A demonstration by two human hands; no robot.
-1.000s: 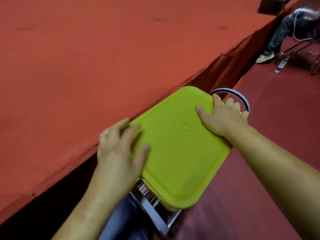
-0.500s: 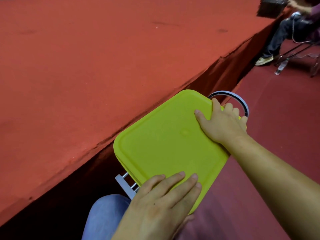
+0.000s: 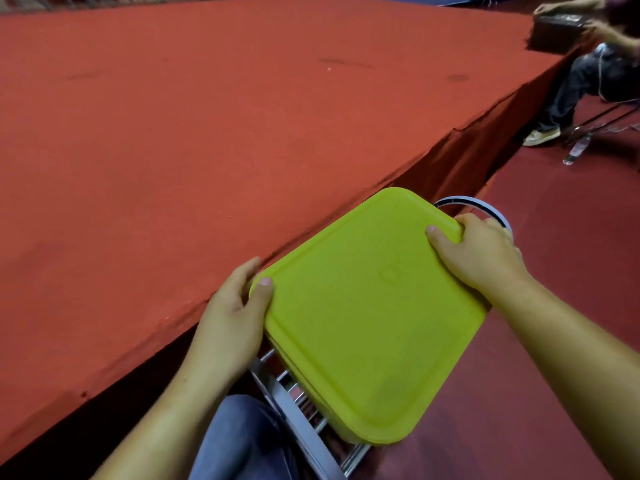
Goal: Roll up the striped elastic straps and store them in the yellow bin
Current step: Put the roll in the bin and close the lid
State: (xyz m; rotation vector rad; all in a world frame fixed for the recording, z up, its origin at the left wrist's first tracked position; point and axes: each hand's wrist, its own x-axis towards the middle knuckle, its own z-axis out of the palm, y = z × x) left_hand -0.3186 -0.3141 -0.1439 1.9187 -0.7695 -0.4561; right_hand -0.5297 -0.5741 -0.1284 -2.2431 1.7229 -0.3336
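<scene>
So the yellow bin (image 3: 332,424) is sitting right between both hands, down low in front of the person, tucked against the edge of the big red table (image 3: 207,133). Its lid (image 3: 367,323) is on, so whatever's inside is hidden.

Left hand (image 3: 235,313) has the near-left corner: thumb flat on top of the lid, the other fingers curled round the rim on the table side. Right hand (image 3: 481,251) has the far-right corner in much the same way, thumb on top and fingers wrapped over the edge. Neither hand is spread out; both are clamped onto the bin from opposite corners.

Under the bin there's some kind of metal rack (image 3: 287,396), though I can't tell whether the bin is resting on it or being held just above it. A pale ring (image 3: 491,211) pokes out just behind the right hand. A knee in jeans (image 3: 239,441) shows below the left arm.

Off at the top right another person (image 3: 588,74) sits at the table's far end, holding a dark box (image 3: 554,26), with a bottle (image 3: 576,154) lying on the dark red floor (image 3: 554,289) near their shoe (image 3: 540,136).
</scene>
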